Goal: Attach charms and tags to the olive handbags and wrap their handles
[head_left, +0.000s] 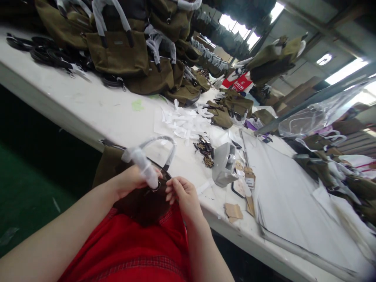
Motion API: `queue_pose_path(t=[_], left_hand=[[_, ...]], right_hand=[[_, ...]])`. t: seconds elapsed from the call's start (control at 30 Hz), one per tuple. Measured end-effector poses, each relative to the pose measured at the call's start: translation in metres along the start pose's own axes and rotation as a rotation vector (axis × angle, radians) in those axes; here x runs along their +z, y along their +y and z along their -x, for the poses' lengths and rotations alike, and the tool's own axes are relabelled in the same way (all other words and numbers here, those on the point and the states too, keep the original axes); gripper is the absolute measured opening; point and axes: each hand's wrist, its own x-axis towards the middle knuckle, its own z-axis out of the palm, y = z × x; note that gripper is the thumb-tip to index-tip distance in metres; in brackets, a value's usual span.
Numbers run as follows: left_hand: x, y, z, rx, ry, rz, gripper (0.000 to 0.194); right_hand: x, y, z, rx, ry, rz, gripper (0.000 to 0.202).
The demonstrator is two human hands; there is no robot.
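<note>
A dark olive handbag leans against my lap at the table's front edge, its handles wrapped in white film. One wrapped handle crosses over my left hand, partly hiding its fingers, which are closed on the bag's top rim. Beside those fingers a metal ring shows on the bag. My right hand is closed in a pinch at the right end of the same rim, close to the ring. Whether a smaller part sits between its fingertips I cannot make out.
Several olive handbags crowd the back of the white table, with black straps to their left. White strips, leopard-print pieces, a grey tape dispenser and cardboard scraps lie on the right.
</note>
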Motion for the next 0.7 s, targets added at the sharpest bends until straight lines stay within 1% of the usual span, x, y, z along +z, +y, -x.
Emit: queue_pose_path(t=[0.1, 0.17, 0.27, 0.33, 0.43, 0.57, 0.63, 0.7], left_hand=[[-0.005, 0.008, 0.010, -0.083, -0.188, -0.099, 0.036], [-0.005, 0.014, 0.015, -0.097, -0.248, -0.163, 0.035], [-0.001, 0.018, 0.021, -0.062, -0.245, -0.227, 0.034], [0.003, 0.018, 0.024, -0.007, -0.225, -0.252, 0.032], [0.007, 0.016, 0.027, 0.062, -0.194, -0.250, 0.030], [0.008, 0.014, 0.031, 0.132, -0.185, -0.273, 0.027], [0.008, 0.013, 0.033, 0.148, -0.203, -0.323, 0.026], [0.007, 0.012, 0.035, 0.155, -0.220, -0.378, 0.025]], right_hand=[[0.001, -0.005, 0.006, -0.030, -0.039, 0.099, 0.033], [0.000, -0.008, 0.009, -0.004, -0.065, 0.059, 0.032], [-0.002, -0.008, 0.011, 0.047, -0.082, -0.073, 0.034], [-0.003, -0.007, 0.013, 0.045, -0.071, -0.049, 0.036], [-0.004, -0.008, 0.019, -0.017, -0.084, 0.189, 0.032], [-0.003, -0.012, 0.025, -0.205, -0.170, 0.581, 0.024], [-0.003, -0.015, 0.026, -0.271, -0.207, 0.673, 0.023], [-0.003, -0.017, 0.026, -0.307, -0.244, 0.713, 0.023]])
